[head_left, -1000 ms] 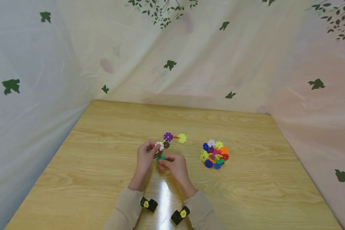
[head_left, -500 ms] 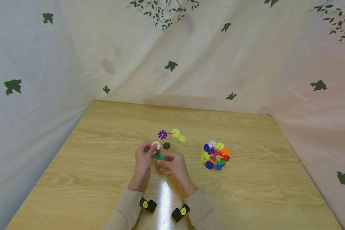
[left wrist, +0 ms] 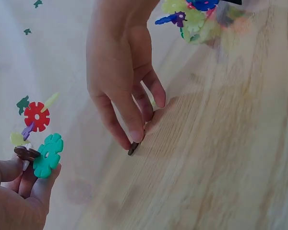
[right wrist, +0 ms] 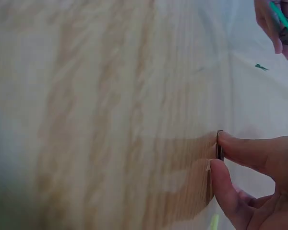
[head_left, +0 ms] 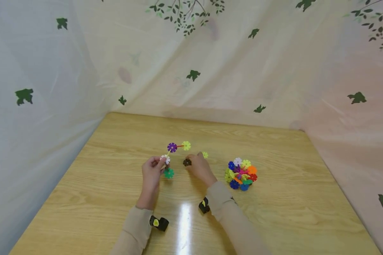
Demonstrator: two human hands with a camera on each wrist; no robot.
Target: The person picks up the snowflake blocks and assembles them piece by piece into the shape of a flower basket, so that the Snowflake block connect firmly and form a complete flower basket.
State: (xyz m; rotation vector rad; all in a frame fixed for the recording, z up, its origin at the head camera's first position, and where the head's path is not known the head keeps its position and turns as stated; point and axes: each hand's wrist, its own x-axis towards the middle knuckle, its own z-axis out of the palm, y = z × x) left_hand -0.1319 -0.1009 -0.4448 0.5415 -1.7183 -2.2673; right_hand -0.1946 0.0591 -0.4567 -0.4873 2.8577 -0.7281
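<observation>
My left hand (head_left: pixel 151 179) grips a chain of notched plastic snowflake discs, raised over the table. Along it are a white disc (head_left: pixel 165 159), a purple disc (head_left: pixel 172 147), a yellow disc (head_left: pixel 186 145) and a green disc (head_left: pixel 168 173). A red disc (left wrist: pixel 36 116) shows face-on in the left wrist view, while a brown one (left wrist: pixel 26 153) joins the green near my fingertips. To the right, my right hand (head_left: pixel 201 168) pinches a dark brown snowflake disc (head_left: pixel 187 162) by its edges at the tabletop. A loose yellow disc (head_left: pixel 205 154) lies just beyond that hand, partly hidden.
A rounded cluster of many-coloured discs (head_left: pixel 241 174) sits on the wooden table (head_left: pixel 293 198) to the right of my right hand. Pale cloth (head_left: pixel 223 85) with printed leaves and birds hangs along the back and sides.
My right hand has let go of the green disc and moved right to the dark brown disc. My left hand has shifted left with the chain, the green disc now hanging from it.
</observation>
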